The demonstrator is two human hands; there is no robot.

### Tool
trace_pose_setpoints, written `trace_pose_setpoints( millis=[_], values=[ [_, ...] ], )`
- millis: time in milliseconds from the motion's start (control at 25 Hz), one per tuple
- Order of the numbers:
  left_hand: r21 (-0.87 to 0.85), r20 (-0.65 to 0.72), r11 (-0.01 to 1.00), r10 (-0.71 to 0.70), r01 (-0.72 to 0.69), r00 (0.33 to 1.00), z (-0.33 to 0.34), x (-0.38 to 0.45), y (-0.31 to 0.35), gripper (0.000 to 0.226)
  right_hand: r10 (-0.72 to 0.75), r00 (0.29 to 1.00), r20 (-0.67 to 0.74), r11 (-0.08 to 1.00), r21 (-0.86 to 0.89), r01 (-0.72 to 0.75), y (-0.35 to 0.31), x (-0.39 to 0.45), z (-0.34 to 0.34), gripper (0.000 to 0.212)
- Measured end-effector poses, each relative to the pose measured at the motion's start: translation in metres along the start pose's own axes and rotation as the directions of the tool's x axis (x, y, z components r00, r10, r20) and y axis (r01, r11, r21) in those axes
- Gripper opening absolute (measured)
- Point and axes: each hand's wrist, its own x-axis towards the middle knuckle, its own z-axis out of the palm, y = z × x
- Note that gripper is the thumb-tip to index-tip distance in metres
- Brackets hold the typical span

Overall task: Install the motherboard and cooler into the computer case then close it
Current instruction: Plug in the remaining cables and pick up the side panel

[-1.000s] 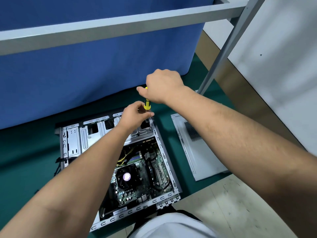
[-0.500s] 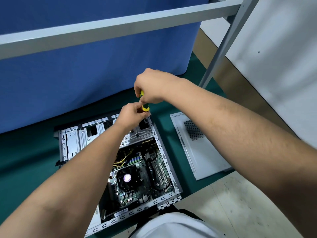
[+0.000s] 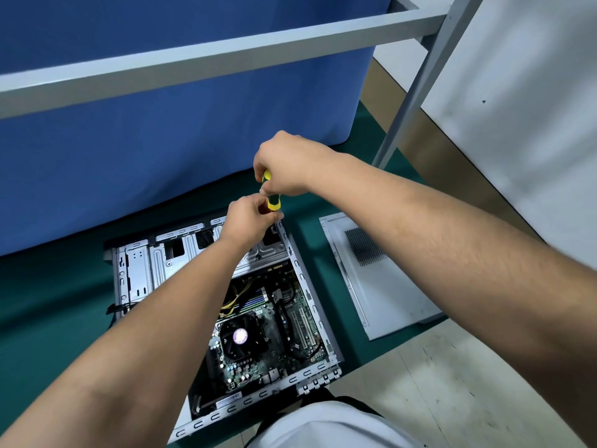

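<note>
An open grey computer case [image 3: 139, 273] lies flat on the green mat. Inside it sits the motherboard [image 3: 290, 321] with a black cooler fan [image 3: 240, 337] on it. My right hand [image 3: 287, 163] grips the handle of a yellow and black screwdriver [image 3: 272, 202] held upright over the case's far right corner. Just below it, my left hand [image 3: 248, 221] pinches the lower part of the screwdriver; the tip is hidden behind the fingers. The grey side panel [image 3: 381, 279] lies flat on the mat to the right of the case.
A blue cloth partition [image 3: 161, 140] stands right behind the case. A grey metal frame bar [image 3: 226, 56] crosses overhead and its post [image 3: 416, 82] comes down at the right. The green mat [image 3: 48, 302] ends near me at a pale floor [image 3: 468, 383].
My right hand has turned slightly on the screwdriver handle and both hands stay over the case's far right corner. The view has shifted a little.
</note>
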Motion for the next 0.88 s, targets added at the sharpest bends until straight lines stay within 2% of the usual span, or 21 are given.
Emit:
trace_pose_setpoints(
  millis=[120,200,280,320,400,480,560,760,880],
  values=[
    [-0.005,-0.103,0.995,0.101,-0.102,0.990,-0.004,0.000,0.007,0.015,0.057,0.998,-0.041,0.993,0.110,-0.052,0.026,-0.016,-0.012,0.015],
    [0.117,-0.162,0.972,0.222,-0.204,0.962,-0.006,-0.001,0.012,0.013,0.101,0.995,0.008,0.989,0.108,-0.101,0.044,-0.033,-0.008,0.013],
    [0.246,-0.144,0.911,0.373,-0.332,0.917,-0.004,-0.003,0.019,0.010,0.142,0.984,0.109,0.984,0.096,-0.153,0.055,-0.051,0.017,0.016],
    [0.294,-0.109,0.871,0.441,-0.395,0.891,-0.001,-0.003,0.022,0.011,0.161,0.974,0.158,0.971,0.150,-0.185,0.059,-0.060,0.035,0.018],
    [0.331,-0.038,0.828,0.491,-0.452,0.871,0.006,-0.008,0.019,0.017,0.222,0.949,0.224,0.869,0.395,-0.296,0.066,-0.075,0.076,0.014],
    [0.272,-0.019,0.887,0.392,-0.373,0.920,0.010,-0.017,0.003,0.031,0.368,0.899,0.236,0.708,0.556,-0.436,0.079,-0.088,0.119,0.014],
    [0.242,-0.006,0.932,0.278,-0.269,0.960,0.009,-0.032,-0.024,0.033,0.493,0.826,0.272,0.634,0.539,-0.555,0.092,-0.099,0.163,0.018],
    [0.409,0.089,0.908,0.054,-0.086,0.995,0.008,-0.070,-0.089,0.044,0.522,0.731,0.440,0.640,0.365,-0.676,0.088,-0.111,0.250,0.020],
    [0.453,0.169,0.887,0.009,-0.086,0.986,0.014,-0.089,-0.107,0.054,0.546,0.708,0.449,0.638,0.326,-0.698,0.081,-0.109,0.278,0.022]
  ],
)
